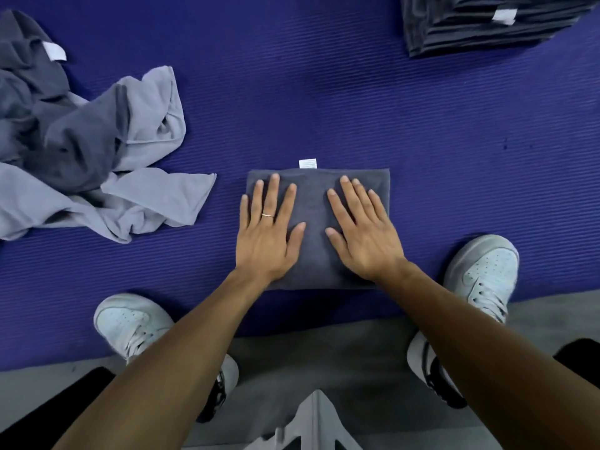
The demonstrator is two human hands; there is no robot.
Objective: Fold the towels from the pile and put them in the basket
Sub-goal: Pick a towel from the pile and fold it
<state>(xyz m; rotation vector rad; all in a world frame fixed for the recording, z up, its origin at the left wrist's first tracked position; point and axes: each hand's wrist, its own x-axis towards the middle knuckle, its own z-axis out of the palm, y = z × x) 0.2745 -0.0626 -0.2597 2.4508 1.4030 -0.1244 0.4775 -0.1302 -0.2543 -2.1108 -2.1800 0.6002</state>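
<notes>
A dark grey towel [314, 203], folded into a small rectangle with a white label at its far edge, lies on the purple mat [324, 108] in front of me. My left hand [268, 232] presses flat on its left half, fingers straight and spread. My right hand [360, 232] lies flat on its right half the same way. A loose pile of unfolded towels [81, 147], light and dark grey, sits at the left. A stack of folded dark towels [480, 24] stands at the far right. No basket is in view.
My two light sneakers stand on the mat's near edge, the left shoe [130, 323] and the right shoe [483, 271] flanking the folded towel. Grey floor [292, 358] lies behind the mat's near edge.
</notes>
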